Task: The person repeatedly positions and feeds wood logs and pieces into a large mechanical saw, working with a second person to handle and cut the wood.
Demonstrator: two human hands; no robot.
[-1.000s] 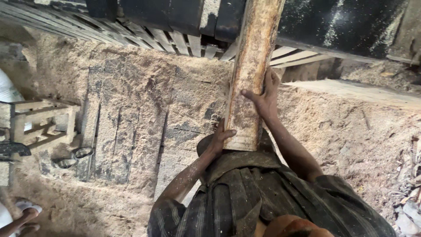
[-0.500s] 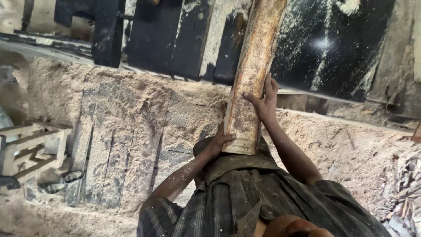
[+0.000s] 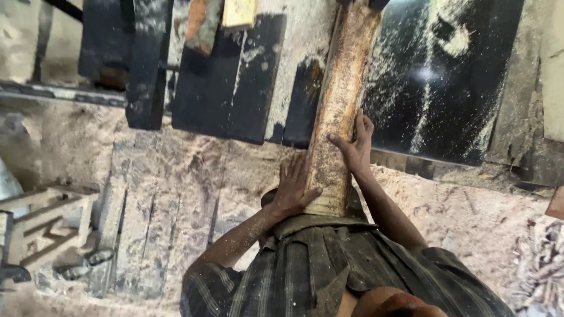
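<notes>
— From the head camera, what surrounds the work?

— Sawdust over the floor point(image 3: 176, 194), a dark dusty machine counter point(image 3: 446, 82) ahead, a pale wooden frame point(image 3: 47, 226) far left.

— And the hands?

— A rough, bark-edged timber slab point(image 3: 338, 111) runs up onto the counter. Left hand point(image 3: 292, 191) presses its near end, fingers spread; right hand point(image 3: 354, 147) grips its edge, fingers curled.
</notes>
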